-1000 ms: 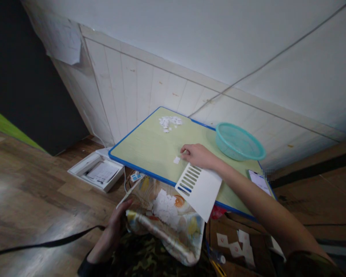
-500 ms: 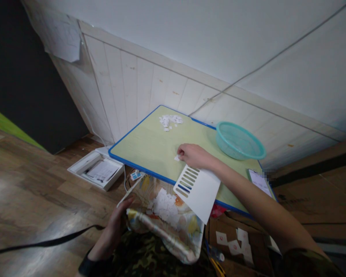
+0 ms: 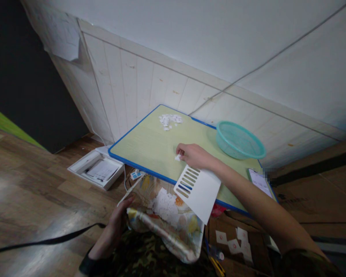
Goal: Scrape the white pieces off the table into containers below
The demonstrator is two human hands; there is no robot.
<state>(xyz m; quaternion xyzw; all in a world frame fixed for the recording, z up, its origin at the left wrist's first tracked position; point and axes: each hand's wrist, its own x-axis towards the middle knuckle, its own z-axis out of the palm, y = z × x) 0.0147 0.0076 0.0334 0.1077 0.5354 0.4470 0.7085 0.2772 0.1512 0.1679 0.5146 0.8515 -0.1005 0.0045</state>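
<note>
My right hand is over the table, its fingers pinched on a small white paper piece at the tabletop. Under that wrist, a white slotted plastic sheet juts out past the table's near edge. My left hand grips the left side of a flower-patterned tray, which rests at my lap below the table edge. White paper pieces lie heaped inside the tray. At the far end of the table is another scattered pile of small white paper pieces.
The pale green table has a blue rim. A turquoise plastic basin and a phone are on its right side. An open white box sits on the floor to the left. Cardboard with paper squares lies lower right.
My right fingers have shifted very slightly, and a little more of the paper piece shows beneath them. My left hand and the tray keep their place.
</note>
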